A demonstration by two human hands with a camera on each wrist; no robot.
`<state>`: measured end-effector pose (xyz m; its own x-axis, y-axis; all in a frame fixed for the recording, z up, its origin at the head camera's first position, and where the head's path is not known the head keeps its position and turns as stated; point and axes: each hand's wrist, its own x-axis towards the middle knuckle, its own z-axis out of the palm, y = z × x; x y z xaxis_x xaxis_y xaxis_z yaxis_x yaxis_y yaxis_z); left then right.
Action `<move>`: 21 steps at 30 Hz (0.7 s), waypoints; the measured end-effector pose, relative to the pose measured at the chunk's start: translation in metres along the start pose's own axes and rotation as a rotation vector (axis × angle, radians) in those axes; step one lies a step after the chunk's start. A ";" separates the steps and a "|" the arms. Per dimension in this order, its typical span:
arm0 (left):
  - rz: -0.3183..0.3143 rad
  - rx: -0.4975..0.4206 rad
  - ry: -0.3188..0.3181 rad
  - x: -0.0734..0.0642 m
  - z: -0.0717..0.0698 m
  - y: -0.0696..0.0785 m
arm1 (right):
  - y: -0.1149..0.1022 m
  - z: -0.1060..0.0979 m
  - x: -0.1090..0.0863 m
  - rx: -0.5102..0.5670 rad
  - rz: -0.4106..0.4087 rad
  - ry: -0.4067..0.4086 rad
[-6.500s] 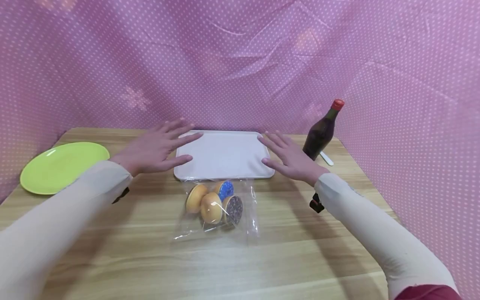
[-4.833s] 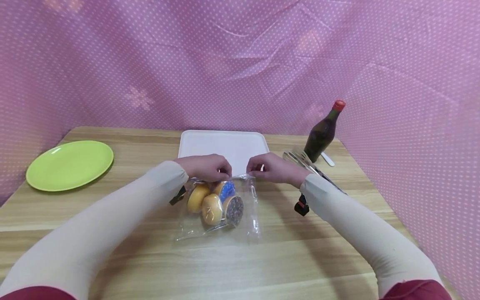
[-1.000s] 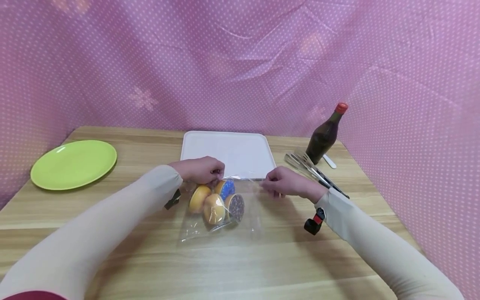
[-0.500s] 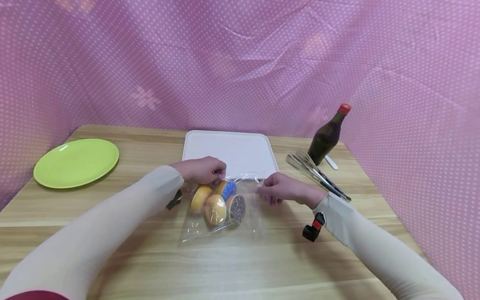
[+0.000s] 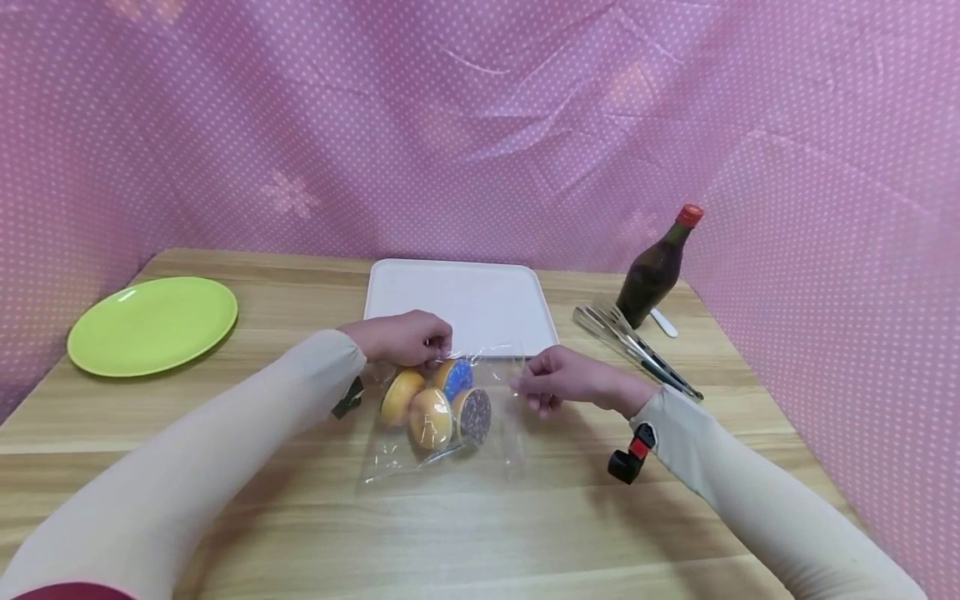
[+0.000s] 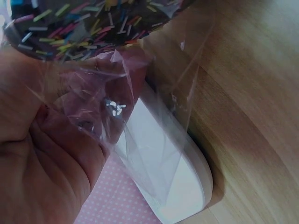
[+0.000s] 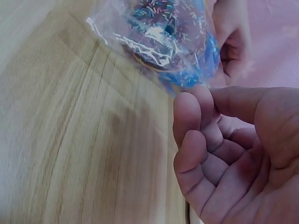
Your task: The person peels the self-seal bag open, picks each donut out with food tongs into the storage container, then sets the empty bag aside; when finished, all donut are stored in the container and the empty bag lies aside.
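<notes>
A clear plastic bag (image 5: 501, 429) lies in the middle of the table with several doughnuts inside. Among them are a blue-iced doughnut (image 5: 455, 377), a dark one with sprinkles (image 5: 473, 416) and a plain-looking one (image 5: 431, 418). My left hand (image 5: 408, 337) grips the bag's far edge near its left corner, beside the blue doughnut; the left wrist view shows film bunched by the fingers (image 6: 135, 65). At the far right corner, my right hand (image 5: 562, 379) pinches the bag's edge between thumb and forefinger, the other fingers curled in the right wrist view.
Behind the bag lies a white tray (image 5: 461, 304). A lime-green plate (image 5: 153, 325) is at the left. On the right are metal tongs (image 5: 622, 346), a dark bottle with a red cap (image 5: 652, 271) and a white handle (image 5: 663, 323). A pink dotted cloth (image 5: 480, 125) surrounds the table.
Both hands, first spread above the tray, came down to the bag's far edge. The right hand then slid right to the corner, uncovering the tongs. In the last half second, little has moved.
</notes>
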<state>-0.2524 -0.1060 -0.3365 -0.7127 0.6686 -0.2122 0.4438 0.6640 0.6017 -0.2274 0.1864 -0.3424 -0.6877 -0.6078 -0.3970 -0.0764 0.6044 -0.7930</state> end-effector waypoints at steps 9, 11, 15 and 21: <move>0.009 0.001 0.004 -0.001 0.000 -0.001 | 0.009 -0.007 -0.006 -0.013 0.019 -0.052; 0.002 -0.003 0.002 -0.002 0.000 -0.001 | 0.011 -0.008 -0.007 -0.018 0.020 -0.066; 0.000 0.000 -0.001 -0.001 0.000 -0.002 | 0.016 -0.010 -0.008 -0.017 0.012 -0.096; 0.009 0.003 -0.003 0.002 0.001 -0.004 | 0.021 -0.011 -0.010 -0.023 -0.001 -0.106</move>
<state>-0.2549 -0.1076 -0.3400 -0.7068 0.6757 -0.2092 0.4518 0.6588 0.6016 -0.2300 0.2103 -0.3501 -0.6075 -0.6585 -0.4442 -0.0938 0.6148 -0.7831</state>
